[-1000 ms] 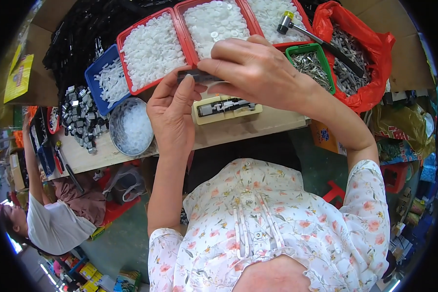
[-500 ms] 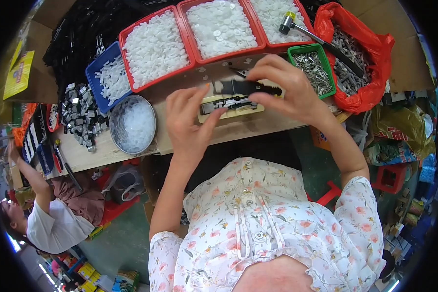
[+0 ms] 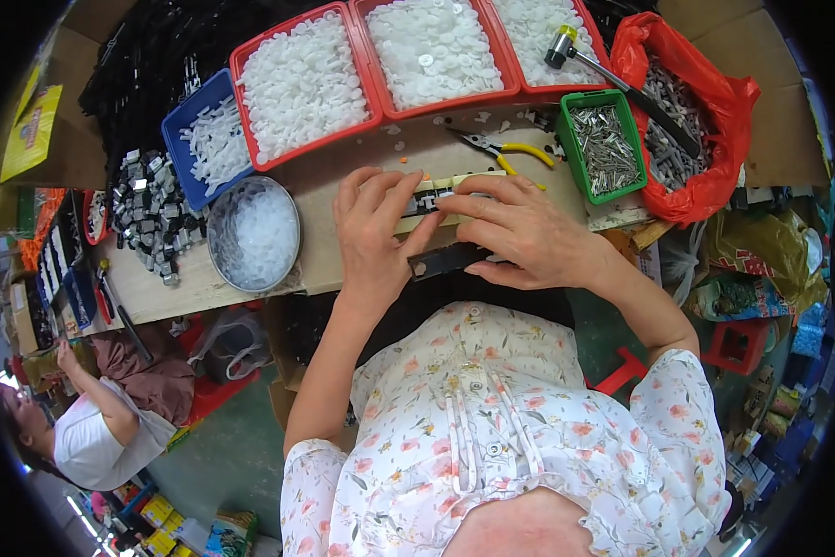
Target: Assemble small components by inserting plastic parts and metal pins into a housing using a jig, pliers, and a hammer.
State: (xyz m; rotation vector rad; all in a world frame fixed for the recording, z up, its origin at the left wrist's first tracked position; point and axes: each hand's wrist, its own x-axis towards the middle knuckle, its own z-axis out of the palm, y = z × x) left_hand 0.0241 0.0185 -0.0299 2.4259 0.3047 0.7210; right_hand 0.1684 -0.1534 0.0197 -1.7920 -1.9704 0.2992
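A cream jig (image 3: 445,184) lies on the wooden bench in front of me, with small white and metal parts in its slot. My left hand (image 3: 373,218) is closed about the jig's left end, its fingertips and thumb at the slot. My right hand (image 3: 529,230) reaches over the right end, fingertips by the slot and thumb lower down. Between that thumb and the fingers is a flat black bar (image 3: 447,261), sticking out to the left along the bench's near edge. The right fingers hide much of the jig.
Behind the jig lie yellow-handled pliers (image 3: 503,148). Red trays (image 3: 378,110) hold white plastic pieces. A green bin (image 3: 569,153) of metal pins, a hammer (image 3: 645,97) and a red bag (image 3: 735,111) stand right; a metal bowl (image 3: 297,237) and blue tray (image 3: 178,160) left. A co-worker (image 3: 102,436) sits left.
The black bar has come from over the jig to its near side, in my right hand. Both hands have drawn closer together, and the pliers are uncovered. The co-worker's arm has lowered.
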